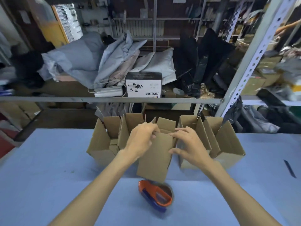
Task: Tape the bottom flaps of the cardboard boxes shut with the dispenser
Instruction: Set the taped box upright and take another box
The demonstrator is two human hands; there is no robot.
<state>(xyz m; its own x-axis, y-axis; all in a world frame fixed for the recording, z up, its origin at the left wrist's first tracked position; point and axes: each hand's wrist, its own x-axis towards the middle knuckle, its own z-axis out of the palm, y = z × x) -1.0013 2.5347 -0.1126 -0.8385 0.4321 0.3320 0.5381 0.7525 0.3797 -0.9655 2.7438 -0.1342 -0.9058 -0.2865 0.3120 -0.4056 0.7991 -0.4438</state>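
Nearest, at 6 o'clock: orange-and-blue tape dispenser, lying on the blue table, apart from both hands and just under the near lower corner of the held box. Slightly blurred, so hard to tell how the tape roll sits.

Above it, at centre: small cardboard box, tilted, plain near panel facing the camera, flaps standing up at its far end. Gripped at the 11 o'clock corner by the left hand, fingers curled over the top edge. Held at the 1 o'clock side by the right hand, thumb pressed to the panel's right edge, fingers half bent across the top, seemingly on a flap.

At 9 o'clock of that: open cardboard box, flaps up. At 3 o'clock: another open box, flaps splayed, both resting on the table.

Farther, at 12 o'clock: grey shelf rail, then a black-and-white printed carton. Behind, towards 11 o'clock: heaped grey mailer bags. At 2 o'clock: perforated metal upright.
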